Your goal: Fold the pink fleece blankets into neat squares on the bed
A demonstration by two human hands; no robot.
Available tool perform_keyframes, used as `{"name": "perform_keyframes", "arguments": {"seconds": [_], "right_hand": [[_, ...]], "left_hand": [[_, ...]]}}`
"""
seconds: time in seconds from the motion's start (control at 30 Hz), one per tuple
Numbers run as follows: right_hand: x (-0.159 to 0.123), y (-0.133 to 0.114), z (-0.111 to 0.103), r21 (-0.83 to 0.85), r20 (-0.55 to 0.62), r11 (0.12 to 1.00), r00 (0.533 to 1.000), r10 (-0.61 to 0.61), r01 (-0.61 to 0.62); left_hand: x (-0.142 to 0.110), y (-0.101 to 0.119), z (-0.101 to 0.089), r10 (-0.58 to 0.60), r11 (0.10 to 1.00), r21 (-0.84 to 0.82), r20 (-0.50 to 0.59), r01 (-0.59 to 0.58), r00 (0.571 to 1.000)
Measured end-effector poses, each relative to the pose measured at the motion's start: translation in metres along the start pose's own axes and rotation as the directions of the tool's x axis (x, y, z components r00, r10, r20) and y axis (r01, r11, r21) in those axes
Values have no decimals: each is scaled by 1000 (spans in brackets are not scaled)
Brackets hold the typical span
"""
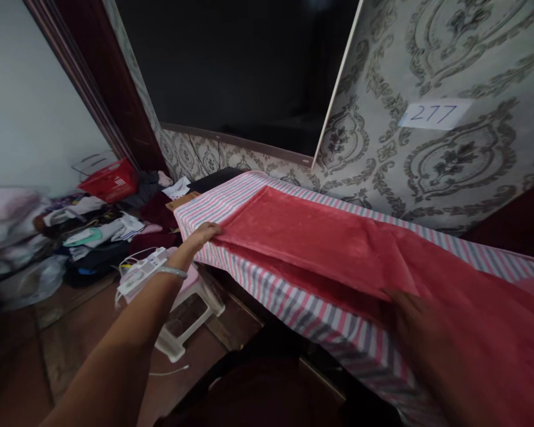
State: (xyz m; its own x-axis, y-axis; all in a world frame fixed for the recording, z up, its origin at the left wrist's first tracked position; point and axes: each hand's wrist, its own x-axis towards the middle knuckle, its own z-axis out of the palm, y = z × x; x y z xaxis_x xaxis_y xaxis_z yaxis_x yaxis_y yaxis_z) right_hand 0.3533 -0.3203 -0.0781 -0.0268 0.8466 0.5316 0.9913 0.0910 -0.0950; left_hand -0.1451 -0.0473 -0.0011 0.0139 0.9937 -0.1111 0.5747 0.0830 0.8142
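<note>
A long red plush cloth (311,228) lies spread over a striped sheet (267,287) in pink, white and grey. Its near edge is lifted a little, showing a darker layer of the same cloth beneath. My left hand (207,231) pinches the cloth's near left corner, with the arm stretched far forward. Farther right, my right hand (416,314) is closed on the near edge, slightly blurred and in shadow. Folds run through the cloth beside my right hand, and it continues out of view at the lower right.
A large dark television (244,65) hangs above the sheet. At left, a white power strip (142,273) rests on a plastic stool (191,290). Behind it lie heaped clothes (102,237) and a red bag (113,181). A paper marked 277 (436,114) is stuck on the patterned wall.
</note>
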Motion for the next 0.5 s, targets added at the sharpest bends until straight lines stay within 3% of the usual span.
{"name": "perform_keyframes", "arguments": {"seconds": [0.17, 0.5], "right_hand": [[-2, 1, 9, -39, 105, 996, 992, -71, 75], [3, -40, -2, -40, 41, 999, 999, -12, 14]], "left_hand": [[-2, -2, 5, 20, 998, 67, -46, -17, 999], [11, -3, 9, 49, 991, 125, -81, -39, 995]]}}
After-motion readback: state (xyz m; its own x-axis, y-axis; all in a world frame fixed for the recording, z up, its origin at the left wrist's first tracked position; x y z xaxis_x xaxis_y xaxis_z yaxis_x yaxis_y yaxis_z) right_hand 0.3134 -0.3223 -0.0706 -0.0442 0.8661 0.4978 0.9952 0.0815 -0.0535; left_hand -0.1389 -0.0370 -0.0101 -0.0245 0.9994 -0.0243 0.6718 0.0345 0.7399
